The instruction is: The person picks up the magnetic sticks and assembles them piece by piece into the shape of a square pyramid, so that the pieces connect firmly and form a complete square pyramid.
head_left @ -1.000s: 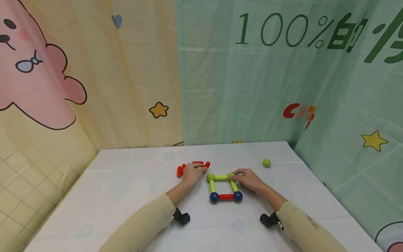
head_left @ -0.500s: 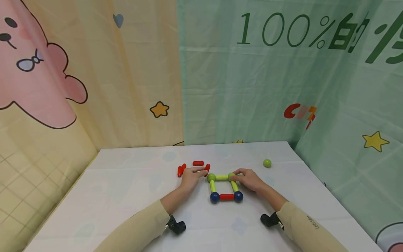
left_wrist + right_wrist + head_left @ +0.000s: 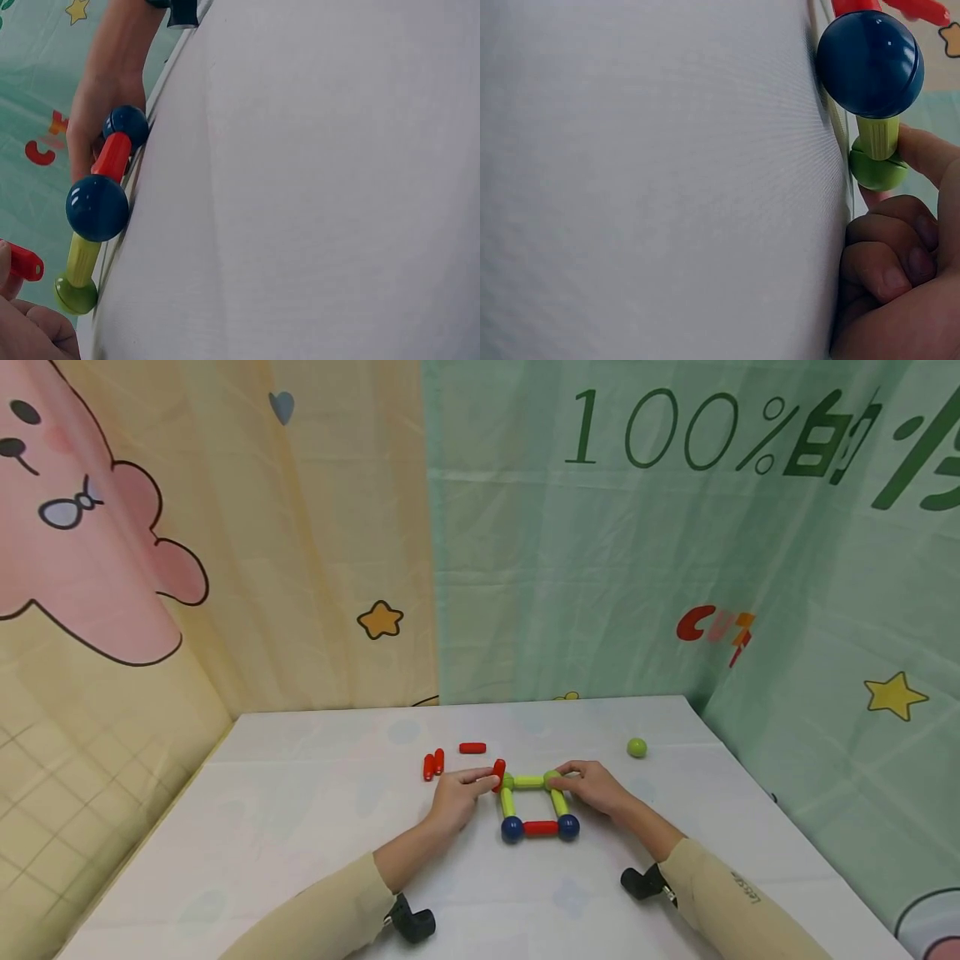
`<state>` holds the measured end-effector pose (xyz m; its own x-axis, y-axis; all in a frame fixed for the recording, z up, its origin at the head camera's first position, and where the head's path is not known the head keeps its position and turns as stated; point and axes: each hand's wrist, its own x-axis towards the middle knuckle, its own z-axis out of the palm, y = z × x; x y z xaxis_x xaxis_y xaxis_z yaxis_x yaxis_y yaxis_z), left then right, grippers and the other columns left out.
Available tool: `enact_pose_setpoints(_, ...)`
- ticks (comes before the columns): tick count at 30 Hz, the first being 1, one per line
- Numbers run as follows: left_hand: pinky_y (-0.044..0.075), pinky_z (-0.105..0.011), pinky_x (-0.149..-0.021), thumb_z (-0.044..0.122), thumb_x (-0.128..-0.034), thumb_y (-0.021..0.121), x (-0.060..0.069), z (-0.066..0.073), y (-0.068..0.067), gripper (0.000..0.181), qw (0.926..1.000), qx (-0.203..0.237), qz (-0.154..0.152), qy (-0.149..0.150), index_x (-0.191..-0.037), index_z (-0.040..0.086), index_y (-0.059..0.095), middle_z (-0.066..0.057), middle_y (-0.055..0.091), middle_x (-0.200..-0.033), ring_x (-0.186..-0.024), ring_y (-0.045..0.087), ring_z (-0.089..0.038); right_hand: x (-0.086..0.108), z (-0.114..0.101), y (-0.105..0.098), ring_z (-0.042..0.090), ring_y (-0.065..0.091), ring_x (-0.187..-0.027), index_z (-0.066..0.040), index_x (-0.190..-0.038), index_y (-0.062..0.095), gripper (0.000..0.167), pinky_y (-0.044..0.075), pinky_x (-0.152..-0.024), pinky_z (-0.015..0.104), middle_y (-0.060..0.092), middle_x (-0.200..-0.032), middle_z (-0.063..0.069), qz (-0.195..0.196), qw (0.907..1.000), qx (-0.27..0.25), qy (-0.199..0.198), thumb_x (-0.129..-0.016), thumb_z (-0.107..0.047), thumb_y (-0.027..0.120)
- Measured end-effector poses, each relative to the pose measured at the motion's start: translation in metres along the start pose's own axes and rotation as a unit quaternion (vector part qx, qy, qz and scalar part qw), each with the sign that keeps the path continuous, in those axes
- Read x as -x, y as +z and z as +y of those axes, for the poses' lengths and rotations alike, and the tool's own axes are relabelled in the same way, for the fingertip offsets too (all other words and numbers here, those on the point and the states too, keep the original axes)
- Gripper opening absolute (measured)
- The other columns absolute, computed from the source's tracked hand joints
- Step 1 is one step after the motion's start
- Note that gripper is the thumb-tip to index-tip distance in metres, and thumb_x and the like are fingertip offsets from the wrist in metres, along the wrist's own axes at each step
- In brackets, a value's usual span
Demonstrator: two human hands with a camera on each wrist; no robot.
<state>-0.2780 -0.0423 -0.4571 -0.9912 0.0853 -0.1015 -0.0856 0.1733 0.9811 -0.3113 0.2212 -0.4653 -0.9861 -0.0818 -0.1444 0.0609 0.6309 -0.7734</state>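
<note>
Pinched in the grip of the left hand point(image 3: 453, 797) is a red rod point(image 3: 498, 772), just beside the far-left green ball point(image 3: 509, 782); whether the two touch, we cannot tell. That ball forms one corner of a four-sided frame point(image 3: 508, 803) lying on the white desk point(image 3: 300, 835). At the other far corner, we see the grip of the right hand point(image 3: 596, 787) closed on the far-right green ball point(image 3: 551, 777). Three yellow-green rods point(image 3: 528, 782) make up the far side and both flanks, while a red crossbar point(image 3: 540, 828) joins two blue balls point(image 3: 512, 829) along the near side. Beyond the left hand we find three loose red rods point(image 3: 472, 748), two side by side and one crosswise. Well apart, toward the far right, rests a loose green ball point(image 3: 637, 747). Behind the desk we note a cloth backdrop point(image 3: 540, 568), yellowish at left, green at right, bearing a pink cartoon animal point(image 3: 82, 560) and “100%” lettering point(image 3: 648, 429).
</note>
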Motion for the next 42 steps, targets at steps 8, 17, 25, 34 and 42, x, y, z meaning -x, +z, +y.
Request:
enact_pose_setpoints(8,0.033,-0.025,-0.059,0.031,-0.0907,0.075,0.02,0.002,0.005,0.035,0.9991,0.028,-0.022,-0.024,-0.122,0.016,0.075,-0.004,0.069,-0.124,-0.083,0.045,-0.02,0.0,-0.001,0.0,0.018,0.043,-0.076,-0.015,-0.113,0.072,0.043,0.031,-0.063,0.031,0.046,-0.079,0.001,-0.003,1.0,0.003,0.001,-0.086,-0.048,0.074)
enact_pose_setpoints(17,0.033,-0.021,-0.055,0.032,-0.0913,0.075,0.037,0.0,0.01,0.036,0.9964,0.056,-0.059,-0.022,-0.124,0.016,0.074,-0.001,0.069,-0.111,-0.076,0.044,-0.016,0.001,0.0,-0.001,0.018,0.044,-0.075,-0.014,-0.113,0.072,0.045,0.032,-0.063,0.03,0.046,-0.078,0.001,-0.005,0.9999,0.011,-0.001,-0.086,-0.049,0.074)
enact_pose_setpoints(25,0.03,-0.021,-0.051,0.028,-0.0927,0.073,0.044,-0.005,0.013,0.037,0.9964,0.049,-0.067,-0.019,-0.127,0.014,0.072,-0.002,0.067,-0.108,-0.059,0.037,-0.013,0.0,-0.001,-0.001,0.018,0.044,-0.074,-0.015,-0.112,0.073,0.041,0.031,-0.063,0.03,0.046,-0.077,0.0,-0.003,0.9999,0.01,0.0,-0.087,-0.047,0.074)
enact_pose_setpoints(34,0.025,-0.02,-0.045,0.023,-0.09,0.076,0.042,-0.008,0.014,0.035,0.9949,0.059,-0.08,-0.015,-0.124,0.012,0.073,0.004,0.052,-0.071,-0.048,0.032,-0.012,0.0,0.0,0.0,0.018,0.043,-0.072,-0.014,-0.113,0.073,0.041,0.031,-0.061,0.03,0.046,-0.076,0.001,0.001,0.9999,0.012,-0.002,-0.087,-0.046,0.074)
enact_pose_setpoints(42,0.03,-0.023,-0.053,0.019,-0.0847,0.081,0.039,-0.008,0.017,0.022,0.9974,-0.048,-0.054,0.004,-0.106,0.016,0.077,0.002,0.044,-0.066,-0.064,0.041,-0.016,0.002,0.001,-0.002,0.027,0.051,-0.124,-0.024,-0.129,0.07,0.046,0.044,-0.098,0.047,0.054,-0.147,0.012,-0.012,0.9996,0.011,-0.023,-0.089,-0.048,0.071)
